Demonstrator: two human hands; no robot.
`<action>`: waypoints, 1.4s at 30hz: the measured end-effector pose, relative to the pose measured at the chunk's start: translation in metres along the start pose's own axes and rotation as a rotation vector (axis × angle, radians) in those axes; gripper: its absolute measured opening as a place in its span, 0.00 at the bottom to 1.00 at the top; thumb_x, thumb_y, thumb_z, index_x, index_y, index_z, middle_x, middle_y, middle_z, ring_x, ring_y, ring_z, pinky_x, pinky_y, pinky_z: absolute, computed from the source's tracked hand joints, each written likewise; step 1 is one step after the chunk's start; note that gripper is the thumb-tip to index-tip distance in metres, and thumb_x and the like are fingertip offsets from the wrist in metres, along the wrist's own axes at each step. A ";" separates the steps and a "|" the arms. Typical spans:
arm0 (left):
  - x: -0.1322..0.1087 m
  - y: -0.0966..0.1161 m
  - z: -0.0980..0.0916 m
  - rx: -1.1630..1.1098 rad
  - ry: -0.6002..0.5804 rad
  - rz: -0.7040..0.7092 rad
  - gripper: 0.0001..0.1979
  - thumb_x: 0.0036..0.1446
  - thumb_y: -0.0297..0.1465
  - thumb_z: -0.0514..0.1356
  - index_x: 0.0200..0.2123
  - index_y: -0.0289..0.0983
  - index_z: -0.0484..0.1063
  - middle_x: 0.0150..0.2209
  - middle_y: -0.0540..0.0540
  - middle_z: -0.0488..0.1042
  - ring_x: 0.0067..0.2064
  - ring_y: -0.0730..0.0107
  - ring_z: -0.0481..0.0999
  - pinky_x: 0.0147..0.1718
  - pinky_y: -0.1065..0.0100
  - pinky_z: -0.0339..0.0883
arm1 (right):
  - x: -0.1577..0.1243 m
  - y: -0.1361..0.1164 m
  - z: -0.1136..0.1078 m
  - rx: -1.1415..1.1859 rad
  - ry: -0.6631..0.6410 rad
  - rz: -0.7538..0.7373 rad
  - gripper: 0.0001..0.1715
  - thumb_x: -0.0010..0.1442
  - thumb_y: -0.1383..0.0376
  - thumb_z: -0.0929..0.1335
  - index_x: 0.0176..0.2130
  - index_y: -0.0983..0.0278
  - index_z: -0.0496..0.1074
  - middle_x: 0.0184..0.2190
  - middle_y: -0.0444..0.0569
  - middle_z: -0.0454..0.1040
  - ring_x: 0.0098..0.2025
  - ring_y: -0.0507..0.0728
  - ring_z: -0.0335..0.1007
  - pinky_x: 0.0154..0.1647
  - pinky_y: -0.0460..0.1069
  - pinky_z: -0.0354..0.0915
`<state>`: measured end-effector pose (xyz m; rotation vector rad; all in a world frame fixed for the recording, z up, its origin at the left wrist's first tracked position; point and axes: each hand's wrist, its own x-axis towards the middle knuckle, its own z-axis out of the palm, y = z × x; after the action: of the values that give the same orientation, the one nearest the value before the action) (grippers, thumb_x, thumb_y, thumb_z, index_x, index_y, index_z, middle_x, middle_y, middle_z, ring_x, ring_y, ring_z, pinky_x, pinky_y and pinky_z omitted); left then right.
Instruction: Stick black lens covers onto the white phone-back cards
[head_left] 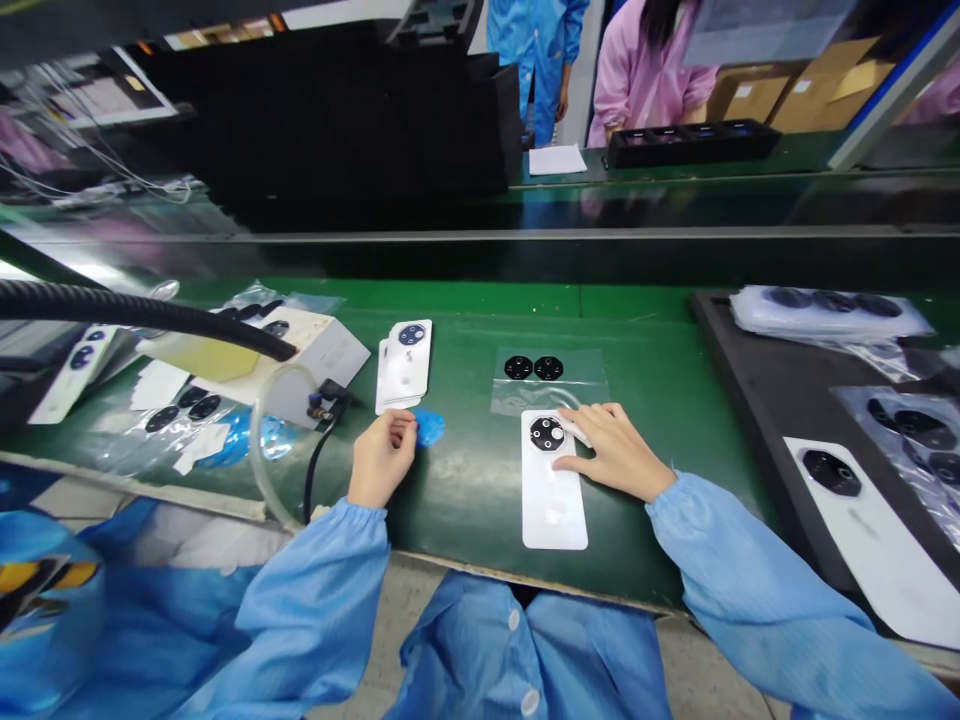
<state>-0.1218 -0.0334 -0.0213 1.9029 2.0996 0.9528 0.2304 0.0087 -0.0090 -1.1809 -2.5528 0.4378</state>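
Note:
A white phone back panel (553, 510) with a round black camera ring lies on the green bench. My right hand (619, 450) rests at its upper right, thumb and fingers beside the ring, around a pale item that I cannot make out clearly. To the left, my left hand (384, 455) has its fingers pinched at the edge of a round blue film (430, 428). Just above that hand lie stacked white panels (405, 370). Beyond the panel sits a clear bag (510, 398) with two black discs (548, 368) on it.
At left are a white box (330, 355), a black corrugated hose (150, 312), a clear tube and bagged black discs. On the right a dark tray (750, 400) holds a white panel (885, 550) and plastic bags. Two people stand across the bench.

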 end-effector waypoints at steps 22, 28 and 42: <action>0.004 0.112 0.053 -0.084 -0.518 0.598 0.46 0.50 0.52 0.64 0.65 0.39 0.52 0.61 0.36 0.64 0.59 0.49 0.65 0.55 0.52 0.60 | 0.000 0.002 0.002 0.154 0.044 0.085 0.41 0.55 0.46 0.71 0.60 0.62 0.61 0.50 0.54 0.72 0.51 0.65 0.66 0.53 0.60 0.56; 0.006 0.112 0.052 -0.166 -0.522 0.576 0.47 0.47 0.51 0.66 0.65 0.39 0.54 0.58 0.35 0.64 0.58 0.46 0.63 0.56 0.47 0.58 | 0.002 0.004 0.002 0.289 0.087 0.134 0.32 0.56 0.52 0.72 0.56 0.58 0.65 0.48 0.51 0.74 0.51 0.64 0.67 0.54 0.60 0.55; -0.018 0.112 0.068 -0.822 -0.593 0.131 0.54 0.47 0.34 0.71 0.68 0.47 0.40 0.62 0.34 0.58 0.53 0.54 0.73 0.47 0.55 0.71 | 0.000 -0.001 -0.010 0.798 0.274 0.296 0.17 0.58 0.54 0.69 0.39 0.64 0.74 0.34 0.48 0.76 0.34 0.56 0.70 0.36 0.50 0.64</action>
<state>0.0103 -0.0274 -0.0198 1.5942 1.0289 0.9145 0.2338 0.0094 0.0002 -1.1722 -1.6873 1.1352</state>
